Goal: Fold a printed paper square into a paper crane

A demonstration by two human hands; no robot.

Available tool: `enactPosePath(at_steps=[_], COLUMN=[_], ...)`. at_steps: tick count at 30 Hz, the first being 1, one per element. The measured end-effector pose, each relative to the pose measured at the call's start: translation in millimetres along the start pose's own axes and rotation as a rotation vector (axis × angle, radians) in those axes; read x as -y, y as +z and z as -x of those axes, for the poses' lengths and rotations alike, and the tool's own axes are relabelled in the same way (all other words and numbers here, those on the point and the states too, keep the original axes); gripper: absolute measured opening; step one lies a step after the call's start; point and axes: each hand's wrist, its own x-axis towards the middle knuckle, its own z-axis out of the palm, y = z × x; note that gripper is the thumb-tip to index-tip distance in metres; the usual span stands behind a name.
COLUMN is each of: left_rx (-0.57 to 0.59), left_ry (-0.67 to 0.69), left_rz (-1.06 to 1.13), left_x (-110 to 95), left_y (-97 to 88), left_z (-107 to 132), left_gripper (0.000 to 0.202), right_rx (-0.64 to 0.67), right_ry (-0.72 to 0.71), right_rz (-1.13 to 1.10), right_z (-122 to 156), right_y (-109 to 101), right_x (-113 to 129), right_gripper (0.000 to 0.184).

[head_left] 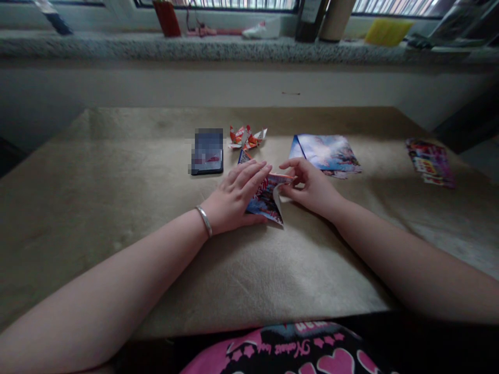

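A colourful printed paper [267, 200], partly folded, lies on the tan table [117, 197] in front of me. My left hand [234, 200] lies flat on its left part with fingers stretched out, pressing it down; a silver bangle sits on that wrist. My right hand [310, 187] pinches the paper's right flap between thumb and fingers and lifts that edge slightly off the table.
A dark phone [207, 151] lies beyond my left hand. A folded red-and-white paper figure [247, 137] sits next to it. More printed sheets [327, 153] lie to the right, another sheet [431, 162] far right. A cluttered window ledge [234, 47] runs behind the table.
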Motion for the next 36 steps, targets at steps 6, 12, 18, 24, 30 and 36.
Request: enactPosePath(at_steps=[6,12,18,24,30,36], left_rx=[0.023,0.042,0.06,0.033,0.006,-0.015], left_ry=[-0.018,-0.01,0.018,0.013,-0.029,-0.081], left_rz=[-0.065,-0.108,-0.115,-0.076,-0.061,-0.063], left_x=[1.3,2.0,3.1,4.1,2.6,-2.6], left_y=[-3.3,-9.4,-12.9,-11.4,-9.7,-9.3], left_z=[-0.6,-1.7,-2.9,-3.4,-3.6,-3.6], left_gripper=[0.091,0.093,0.1,0.111,0.11,0.105], right_rx=[0.037,0.038,-0.008,-0.081,-0.108,-0.042], right_ry=[-0.047,-0.038,0.053,0.165,0.267,0.202], right_rz=[0.021,-0.029,-0.152,-0.253,-0.336,-0.331], right_z=[1.8,4.2,3.4,0.5,-1.5,-0.1], right_y=[0.9,1.9,4.1,5.4,9.3,12.6], right_x=[0.9,7.1,6.1,6.9,10.3,12.1], right_gripper=[0.032,0.029,0.025,0.028,0.028,0.022])
